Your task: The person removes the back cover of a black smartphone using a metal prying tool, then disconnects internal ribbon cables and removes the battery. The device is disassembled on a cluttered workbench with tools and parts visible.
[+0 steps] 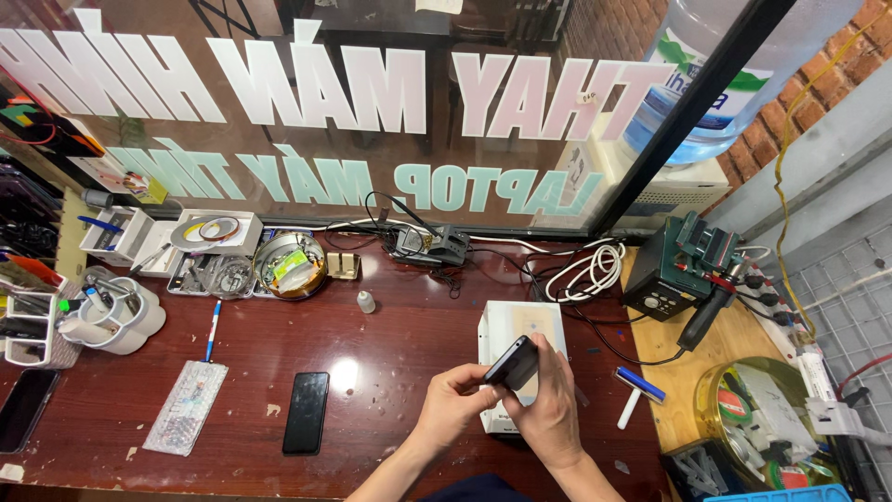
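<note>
Hands meet over a dark red wooden worktop point(390, 325), seen from above. Both hold one small black phone point(512, 363), tilted, just above a white box-shaped device point(506, 325). Left hand point(451, 404) has its grip closed on the phone's lower end, fingers curled around it; right hand point(548, 409) is closed over its other side, thumb on top. Another black phone point(306, 412) lies flat well to the left, near a clear bubble-wrap pouch point(187, 406) and a blue pen point(213, 332). White roller with blue handle point(638, 395) lies just right of the hands.
</note>
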